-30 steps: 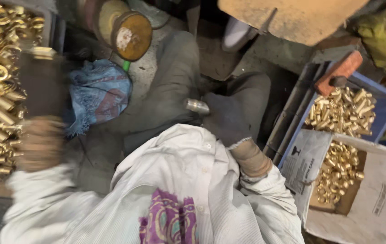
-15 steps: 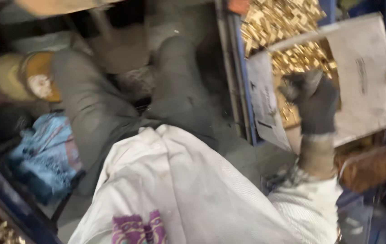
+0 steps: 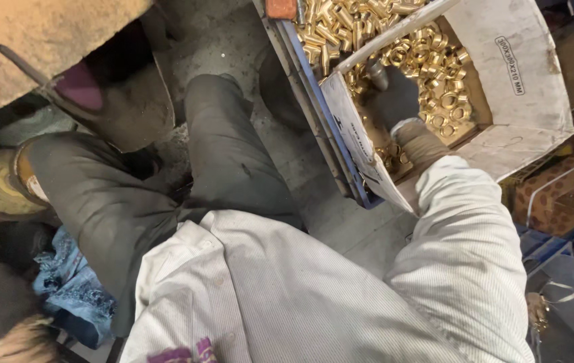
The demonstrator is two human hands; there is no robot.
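Right hand [image 3: 394,101], in a dark glove, is down inside the white cardboard box [image 3: 522,107], buried among the brass ring fittings [image 3: 445,84]; fingers curl into the heap, but whether they have closed on a piece cannot be told. A grey metal piece [image 3: 375,72] sticks up just beside the glove. Half a second ago this hand hovered above the box opening; now it is in the pile, so picking up has begun. Left hand: not clearly in view; a gloved shape at the lower left edge may be it, state cannot be told. A second ago it was over brass parts on the left. Behind the box, a blue tray [image 3: 303,74] holds longer brass tubes [image 3: 340,27]. Knees in grey trousers [image 3: 226,154] fill the centre; a blue cloth [image 3: 65,289] lies lower left.
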